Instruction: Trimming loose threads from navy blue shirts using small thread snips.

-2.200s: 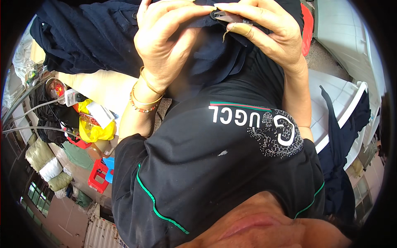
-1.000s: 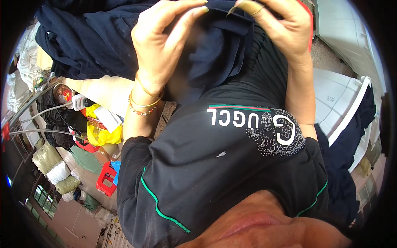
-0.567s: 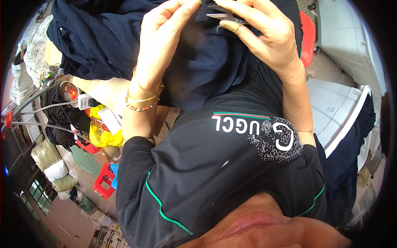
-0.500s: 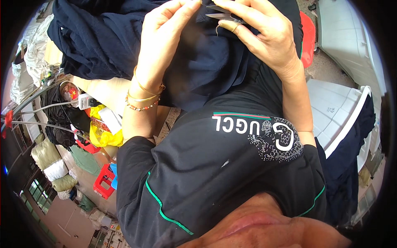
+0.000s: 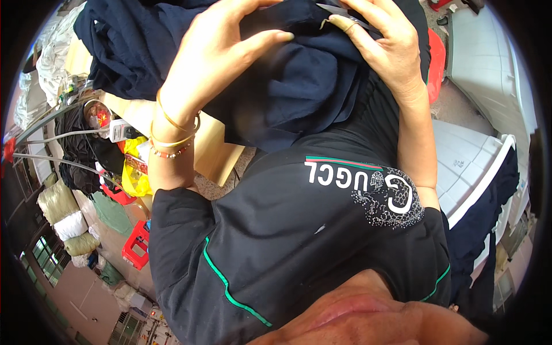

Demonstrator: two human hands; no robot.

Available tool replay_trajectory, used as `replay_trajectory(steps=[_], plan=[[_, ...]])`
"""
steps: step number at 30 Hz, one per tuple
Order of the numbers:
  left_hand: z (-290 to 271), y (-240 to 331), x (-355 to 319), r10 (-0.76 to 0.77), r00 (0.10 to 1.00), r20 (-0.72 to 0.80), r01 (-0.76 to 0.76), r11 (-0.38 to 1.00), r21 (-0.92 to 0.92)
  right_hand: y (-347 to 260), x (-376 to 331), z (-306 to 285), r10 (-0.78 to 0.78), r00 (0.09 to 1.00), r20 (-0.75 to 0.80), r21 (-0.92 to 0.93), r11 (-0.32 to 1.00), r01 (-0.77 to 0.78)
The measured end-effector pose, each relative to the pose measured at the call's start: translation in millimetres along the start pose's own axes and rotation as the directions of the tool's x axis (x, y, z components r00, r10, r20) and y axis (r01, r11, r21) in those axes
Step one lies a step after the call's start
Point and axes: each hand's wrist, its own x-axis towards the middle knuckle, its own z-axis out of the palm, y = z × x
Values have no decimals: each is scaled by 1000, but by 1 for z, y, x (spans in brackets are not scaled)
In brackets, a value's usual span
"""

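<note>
A large heap of dark navy cloth [image 5: 305, 80] lies bunched in front of me, over my lap. Metal thread snips [image 5: 332, 10] sit in my right hand [image 5: 391, 49], which is closed around them at the upper edge; their pointed blades face left, over the cloth. Around my right thumb is a yellowish wrap [image 5: 343, 23] with a loose end. My left hand [image 5: 215, 52] is over the cloth, its thumb stretched out and apart from the fingers. Its fingertips run toward the upper edge and are partly cut off.
To my right stands a white plastic bin [image 5: 460, 167] with navy cloth [image 5: 489, 207] hanging over its side. A red stool [image 5: 437, 66] is beyond my right forearm. On the left are a tan board [image 5: 215, 144], a yellow bag [image 5: 136, 178] and a red stool [image 5: 136, 245].
My left hand has moved left and lower, and its thumb and fingers, pinched before, have spread. My right hand has shifted slightly right with the snips.
</note>
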Motion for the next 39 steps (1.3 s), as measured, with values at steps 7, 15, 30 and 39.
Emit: replay_trajectory(steps=[7,15,30,39], plan=[[-7,-63,-19,-53,999,-7,51,989,-138,-22,11,4,-71,997,-21,-115,991,68],[-5,-78,-21,-164,986,-23,119,800,-588,-51,18,9,-167,985,-51,-266,953,148],[-1,-77,-23,-171,981,-88,71,747,-661,-38,34,27,-118,986,118,-8,993,120],[-29,-36,-17,62,975,212,-29,987,-156,1,20,29,-86,996,-35,94,992,89]])
